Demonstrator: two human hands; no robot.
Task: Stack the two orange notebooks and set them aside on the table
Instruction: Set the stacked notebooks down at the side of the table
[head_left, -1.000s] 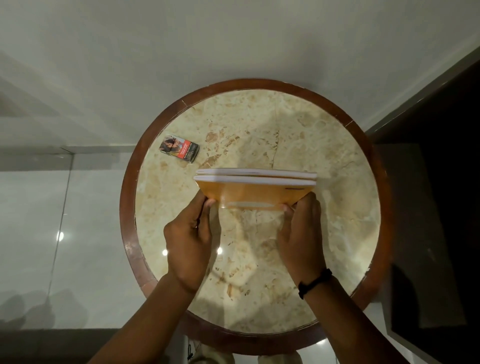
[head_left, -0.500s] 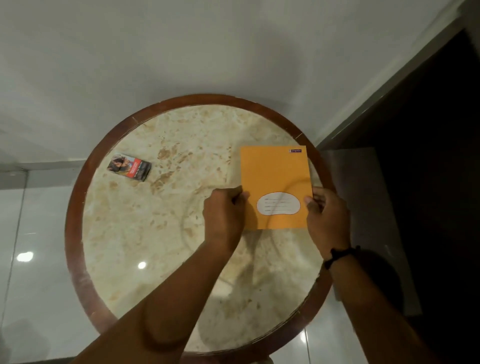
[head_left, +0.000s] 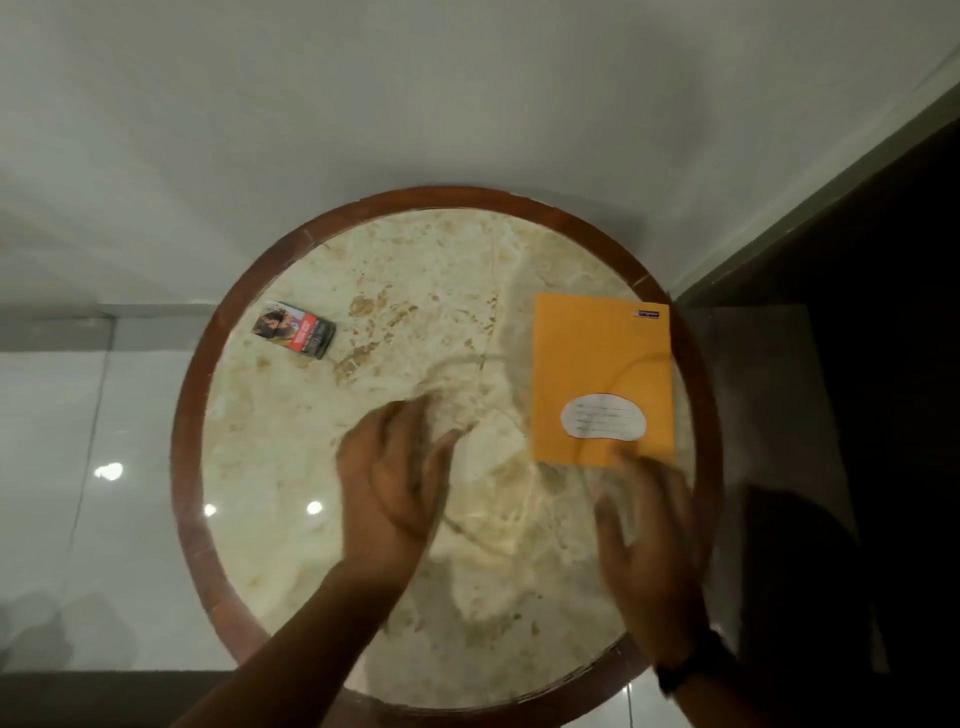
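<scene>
The orange notebooks (head_left: 602, 364) lie flat as one stack at the right side of the round marble table (head_left: 415, 571), close to its wooden rim; only the top cover with a white label shows. My left hand (head_left: 395, 478) hovers over the middle of the table, blurred, fingers loosely apart, holding nothing. My right hand (head_left: 649, 540) is just below the stack's near edge, blurred, fingers spread, holding nothing; a dark band is on its wrist.
A small printed box (head_left: 294, 329) lies at the table's far left. A dark piece of furniture (head_left: 857, 415) stands right beside the table. Glossy floor tiles (head_left: 78, 493) lie to the left, a white wall behind.
Both hands carried the notebooks from upright at the centre to flat at the table's right side, then let go and drew back toward me.
</scene>
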